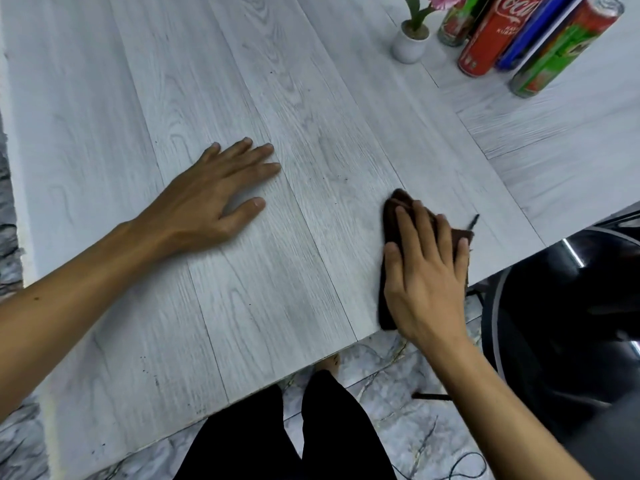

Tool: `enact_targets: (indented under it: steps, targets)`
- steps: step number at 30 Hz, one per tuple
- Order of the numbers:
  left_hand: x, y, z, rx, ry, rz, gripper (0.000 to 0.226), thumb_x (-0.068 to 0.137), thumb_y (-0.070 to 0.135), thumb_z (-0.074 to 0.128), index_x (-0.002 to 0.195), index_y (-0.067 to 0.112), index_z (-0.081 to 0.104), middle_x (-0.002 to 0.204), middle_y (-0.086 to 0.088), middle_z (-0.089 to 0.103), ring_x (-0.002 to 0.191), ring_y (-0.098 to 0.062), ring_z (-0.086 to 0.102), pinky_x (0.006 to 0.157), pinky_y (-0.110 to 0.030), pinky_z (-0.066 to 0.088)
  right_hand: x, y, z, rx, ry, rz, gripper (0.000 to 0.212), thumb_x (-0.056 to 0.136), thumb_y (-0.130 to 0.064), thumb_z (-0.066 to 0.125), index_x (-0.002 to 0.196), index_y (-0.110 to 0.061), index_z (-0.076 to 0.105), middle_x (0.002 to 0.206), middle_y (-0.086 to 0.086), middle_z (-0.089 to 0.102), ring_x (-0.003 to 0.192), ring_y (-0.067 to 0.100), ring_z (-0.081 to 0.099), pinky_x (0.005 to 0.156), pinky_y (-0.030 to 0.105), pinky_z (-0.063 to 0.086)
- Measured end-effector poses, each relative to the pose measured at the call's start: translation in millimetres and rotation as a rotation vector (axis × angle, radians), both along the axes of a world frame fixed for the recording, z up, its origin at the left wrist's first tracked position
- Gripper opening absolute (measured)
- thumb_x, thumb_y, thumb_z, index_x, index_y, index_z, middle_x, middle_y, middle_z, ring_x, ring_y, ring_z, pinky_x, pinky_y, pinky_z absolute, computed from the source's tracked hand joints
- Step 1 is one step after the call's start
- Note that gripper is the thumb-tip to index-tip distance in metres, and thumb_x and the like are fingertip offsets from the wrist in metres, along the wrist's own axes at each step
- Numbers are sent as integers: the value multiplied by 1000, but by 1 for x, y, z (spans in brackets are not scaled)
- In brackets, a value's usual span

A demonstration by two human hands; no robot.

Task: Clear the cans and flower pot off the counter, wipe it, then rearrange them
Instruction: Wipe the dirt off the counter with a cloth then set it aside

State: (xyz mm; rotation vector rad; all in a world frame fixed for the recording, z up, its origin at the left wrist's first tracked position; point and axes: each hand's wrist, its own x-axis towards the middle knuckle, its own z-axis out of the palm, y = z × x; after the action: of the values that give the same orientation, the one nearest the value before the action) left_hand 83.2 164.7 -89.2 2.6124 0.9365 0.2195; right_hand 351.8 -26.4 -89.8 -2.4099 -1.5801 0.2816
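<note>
My right hand (427, 271) presses flat on a dark brown cloth (398, 206) near the front right edge of the pale grey wood-grain counter (242, 81). My left hand (221, 188) rests palm-down on the counter to the left, fingers spread, holding nothing. At the far right stand a small white flower pot (410, 45) with a pink flower, a red cola can (491, 39), a blue can (530, 36), a green and red can (561, 50) and another can (453, 24) behind.
A black chair (568, 306) stands off the counter's right front corner. Grey marble floor tiles (398, 410) and my dark trousers (287, 438) show below the front edge. A thin black cable (464, 465) lies on the floor.
</note>
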Motion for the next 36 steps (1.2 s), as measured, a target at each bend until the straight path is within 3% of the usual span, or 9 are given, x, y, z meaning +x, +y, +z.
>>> enact_targets:
  steps: [6,12,23,30,36]
  targets:
    - [12,5,-2,4,9,-3,60,105,50,35,161,31,27,170,10,14,157,-9,3,128,-48,6,21,58,0,15,16,1,55,108,-41,27,161,-27,23,170,-4,13,156,25,5,124,55,-2]
    - [20,6,-1,-2,1,12,60,104,49,36,160,29,29,170,9,16,157,-10,5,127,-48,6,10,96,3,21,9,254,54,108,-40,28,160,-26,26,169,-2,18,156,26,7,125,52,-2]
    - [29,-1,4,-21,-26,74,58,103,44,40,159,29,33,169,10,19,157,-8,6,127,-49,7,-22,46,3,19,-36,644,54,106,-38,33,159,-28,31,168,-6,22,156,25,11,124,54,6]
    - [39,-8,4,-21,-31,82,59,103,45,40,159,30,32,169,10,20,157,-8,6,127,-48,7,-1,-7,-1,24,-9,652,54,103,-36,37,157,-29,35,168,-8,23,156,22,11,124,54,11]
    - [51,-15,3,-12,-31,87,59,103,47,41,159,30,32,169,10,19,157,-8,6,127,-50,8,34,-14,-1,31,-3,506,52,106,-40,35,157,-31,36,166,-11,25,156,20,15,123,54,13]
